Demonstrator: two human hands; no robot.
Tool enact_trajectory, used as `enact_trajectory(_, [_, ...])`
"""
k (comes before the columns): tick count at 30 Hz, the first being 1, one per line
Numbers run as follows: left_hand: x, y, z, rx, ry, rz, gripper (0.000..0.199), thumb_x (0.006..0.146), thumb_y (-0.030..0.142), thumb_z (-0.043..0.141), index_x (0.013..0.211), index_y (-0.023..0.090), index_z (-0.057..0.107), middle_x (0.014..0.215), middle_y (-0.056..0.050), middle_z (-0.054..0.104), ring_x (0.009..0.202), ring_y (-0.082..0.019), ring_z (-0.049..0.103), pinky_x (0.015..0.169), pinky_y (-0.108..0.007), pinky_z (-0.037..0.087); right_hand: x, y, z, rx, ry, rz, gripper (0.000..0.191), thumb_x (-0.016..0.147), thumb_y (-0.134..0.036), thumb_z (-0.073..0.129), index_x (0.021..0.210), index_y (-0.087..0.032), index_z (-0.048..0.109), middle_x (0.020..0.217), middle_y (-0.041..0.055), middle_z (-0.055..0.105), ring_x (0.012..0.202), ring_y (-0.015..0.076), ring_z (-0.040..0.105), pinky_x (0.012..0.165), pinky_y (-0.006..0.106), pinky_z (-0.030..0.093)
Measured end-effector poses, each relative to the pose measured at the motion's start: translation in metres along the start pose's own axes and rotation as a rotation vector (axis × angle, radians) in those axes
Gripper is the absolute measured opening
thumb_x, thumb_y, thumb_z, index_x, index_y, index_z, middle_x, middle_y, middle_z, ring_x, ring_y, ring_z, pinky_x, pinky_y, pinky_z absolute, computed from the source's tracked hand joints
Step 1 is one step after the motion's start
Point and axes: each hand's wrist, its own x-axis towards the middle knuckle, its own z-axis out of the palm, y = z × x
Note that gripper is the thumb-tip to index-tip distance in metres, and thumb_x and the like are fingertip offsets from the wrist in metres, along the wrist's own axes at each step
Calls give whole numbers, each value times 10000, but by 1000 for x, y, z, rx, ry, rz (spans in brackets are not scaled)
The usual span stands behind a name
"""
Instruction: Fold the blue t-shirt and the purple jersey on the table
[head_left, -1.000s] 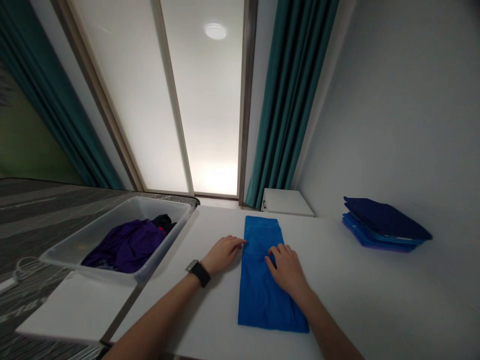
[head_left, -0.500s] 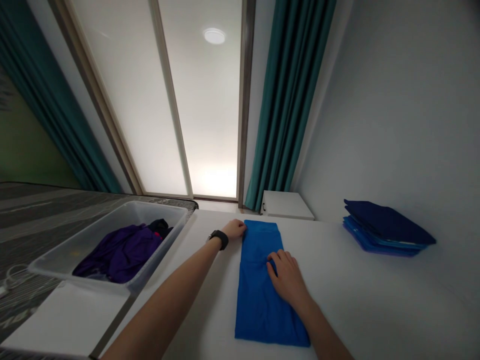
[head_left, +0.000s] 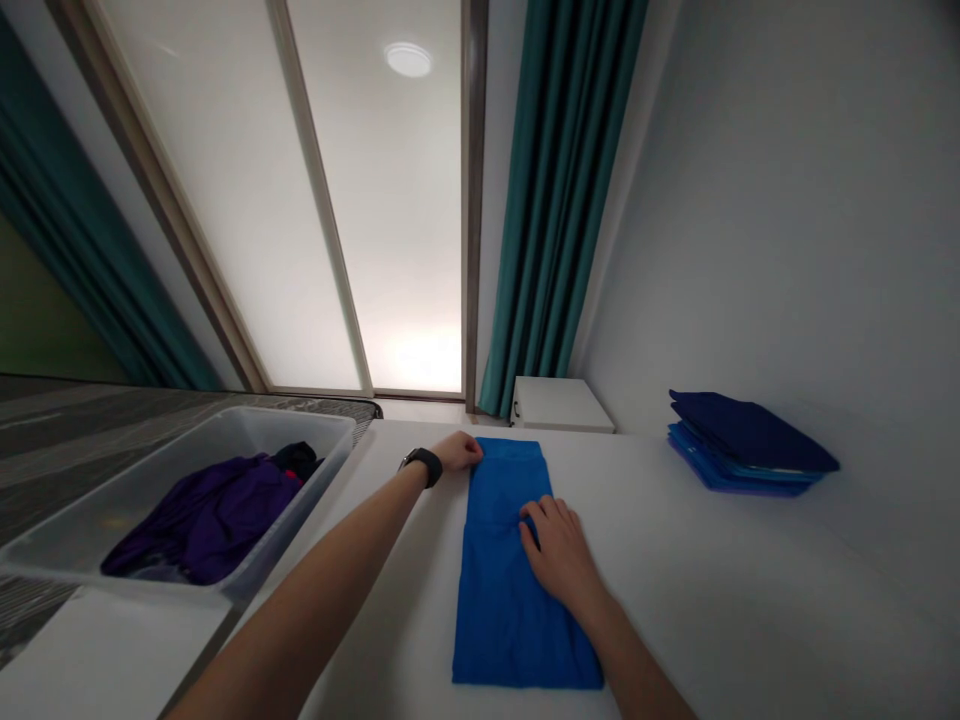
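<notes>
A blue garment (head_left: pixel 491 600), folded into a long strip with a band across its far end, lies flat on the white table. My left hand (head_left: pixel 459 452), with a dark watch (head_left: pixel 424 466) at the wrist, pinches the strip's far left corner. On the right side of the cloth, about midway along, rests my right hand (head_left: pixel 559 550). Its fingers are bent and the thumb stands apart from them. Small wrinkles show in the cloth beside the right fingertips.
A clear plastic bin (head_left: pixel 330 440) at the left holds purple clothing (head_left: pixel 214 510) and a black piece. Folded dark and bright blue clothes (head_left: pixel 750 440) are stacked at the right by the wall. A white cabinet (head_left: pixel 562 403) stands beyond the white table (head_left: pixel 675 600).
The view has turned slightly, so everything sits a little further left. Both hands keep nearly the same places on the blue garment.
</notes>
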Motion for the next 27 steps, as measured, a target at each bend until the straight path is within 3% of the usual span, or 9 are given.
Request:
enact_trajectory(6, [0, -2, 8, 6, 80, 39, 155, 751, 264, 629, 813, 138, 694, 758, -38, 675, 715, -167, 607, 667, -251, 479, 0, 0, 0, 11, -14, 5, 124, 916, -209, 463, 935, -226, 584, 954, 47, 583, 926, 219, 513, 805, 340, 353])
enact_trajectory(12, [-8, -6, 13, 33, 167, 44, 248, 759, 213, 583, 977, 135, 672, 757, -24, 651, 691, -158, 591, 645, -250, 455, 0, -1, -5, 23, -33, 10, 139, 922, -208, 456, 946, -224, 592, 968, 51, 591, 945, 223, 519, 826, 348, 354])
enact_trajectory(19, [-14, -2, 14, 44, 184, 55, 260, 800, 335, 570, 918, 140, 695, 784, -49, 672, 699, -180, 602, 643, -270, 446, -1, 5, -6, -3, -3, 25, 147, 920, -199, 449, 920, -224, 594, 952, 49, 607, 924, 218, 529, 803, 340, 352])
enact_trajectory(27, [-15, -8, 18, 23, 229, 76, 245, 764, 256, 590, 954, 136, 686, 734, -19, 633, 683, -163, 589, 657, -263, 449, -1, 13, -2, -77, 4, 59, 186, 948, -272, 430, 839, -219, 571, 872, 40, 619, 869, 209, 549, 766, 331, 334])
